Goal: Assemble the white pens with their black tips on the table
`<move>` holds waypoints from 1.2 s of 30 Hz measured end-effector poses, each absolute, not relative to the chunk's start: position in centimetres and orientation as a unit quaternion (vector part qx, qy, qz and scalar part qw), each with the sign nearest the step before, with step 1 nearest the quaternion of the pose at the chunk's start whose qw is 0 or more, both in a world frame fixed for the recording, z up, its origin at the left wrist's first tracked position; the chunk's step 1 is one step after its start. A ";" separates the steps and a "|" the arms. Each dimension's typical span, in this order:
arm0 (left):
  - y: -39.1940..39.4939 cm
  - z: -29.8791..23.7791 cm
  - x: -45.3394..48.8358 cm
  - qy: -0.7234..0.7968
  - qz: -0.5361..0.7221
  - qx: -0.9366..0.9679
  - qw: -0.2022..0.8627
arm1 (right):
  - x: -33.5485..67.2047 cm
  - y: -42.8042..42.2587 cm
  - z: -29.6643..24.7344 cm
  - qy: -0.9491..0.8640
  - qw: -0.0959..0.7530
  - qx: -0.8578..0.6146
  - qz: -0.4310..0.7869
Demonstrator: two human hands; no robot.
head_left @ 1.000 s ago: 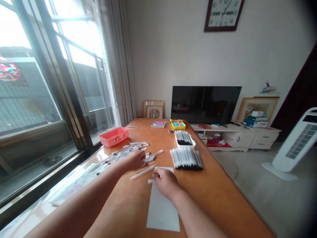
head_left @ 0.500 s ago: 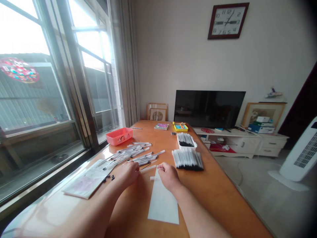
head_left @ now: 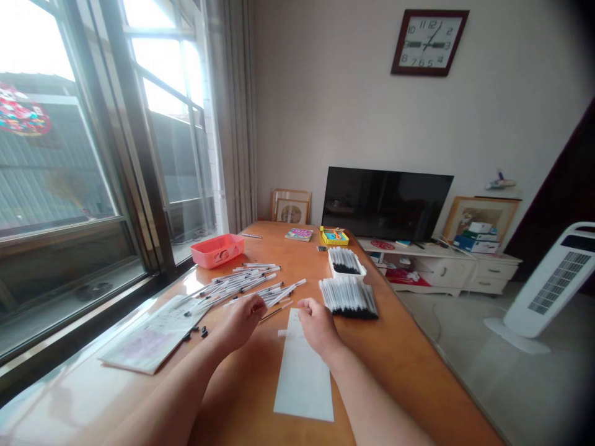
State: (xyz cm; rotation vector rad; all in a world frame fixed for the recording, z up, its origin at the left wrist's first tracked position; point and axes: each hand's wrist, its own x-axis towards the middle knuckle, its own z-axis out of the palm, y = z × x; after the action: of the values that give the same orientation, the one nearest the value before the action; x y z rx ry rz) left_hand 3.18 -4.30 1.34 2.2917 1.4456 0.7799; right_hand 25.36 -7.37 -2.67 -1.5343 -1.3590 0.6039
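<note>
My left hand [head_left: 246,317] is closed, fingertips pinched together, just in front of the loose white pens [head_left: 246,282]. What it holds, if anything, is hidden. My right hand [head_left: 318,319] is also closed, thumb against fingers, over the top of a white paper strip [head_left: 304,378]; its contents cannot be made out. Between the hands a thin dark pen refill [head_left: 270,314] slants across the table. A short clear piece [head_left: 282,333] lies at the strip's left edge. Right of my right hand, a neat row of clear pens with black ends [head_left: 348,298] lies on the table.
A white box [head_left: 363,272] filled with pens stands behind the row. At the back are a pink basket [head_left: 217,253], a booklet [head_left: 299,235] and a yellow box [head_left: 334,238]. Left lie a paper pad [head_left: 149,341] and small black caps [head_left: 203,332]. A window borders the table's left.
The clear pen barrel that spanned the gap between my hands no longer shows there. My left hand has lifted slightly, and the view has shifted a little.
</note>
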 end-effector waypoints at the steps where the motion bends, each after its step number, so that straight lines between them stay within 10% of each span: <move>1: -4.1 1.2 3.0 0.511 0.278 0.796 0.165 | 25.4 -7.5 -2.5 -0.574 0.469 -0.633 0.224; 36: -4.7 0.6 4.1 0.564 0.153 0.812 -0.004 | 24.8 -8.2 -2.1 -0.643 0.416 -0.632 0.119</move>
State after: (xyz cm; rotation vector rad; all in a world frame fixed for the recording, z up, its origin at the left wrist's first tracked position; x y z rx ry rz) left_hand 4.14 -4.68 0.59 2.5560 1.7748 0.4812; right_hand 24.84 -8.17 -2.06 -1.5876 -1.6133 0.2976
